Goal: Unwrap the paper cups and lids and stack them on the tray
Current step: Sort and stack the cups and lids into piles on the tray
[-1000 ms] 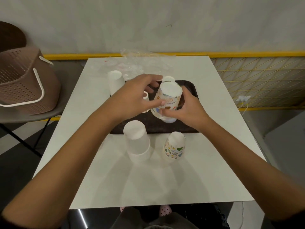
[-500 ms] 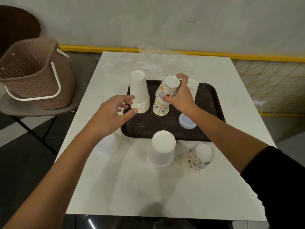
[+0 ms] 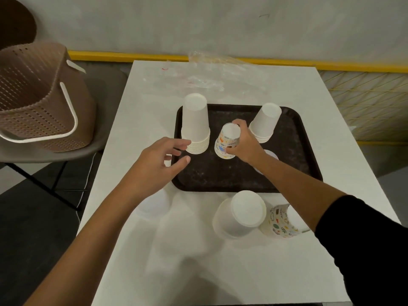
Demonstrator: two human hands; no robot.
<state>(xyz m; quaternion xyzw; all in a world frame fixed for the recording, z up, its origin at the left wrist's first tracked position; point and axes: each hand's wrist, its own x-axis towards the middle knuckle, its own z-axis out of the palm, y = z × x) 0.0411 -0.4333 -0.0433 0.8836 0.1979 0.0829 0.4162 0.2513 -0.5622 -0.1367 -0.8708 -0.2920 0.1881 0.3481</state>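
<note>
Here, in the head view, the right hand (image 3: 245, 144) curls round the printed cup stack (image 3: 227, 140), thumb on its near side and fingertips over the top. The stack stands upside down near the middle of the tray (image 3: 220, 180). The left hand (image 3: 159, 164) hangs over the tray's left edge with fingers loosely spread, holding nothing, just beside the white cup stack (image 3: 195, 122) at the tray's far-left corner. Half a second earlier the top printed cup sat tilted and higher on its stack; now it is pushed down straight.
</note>
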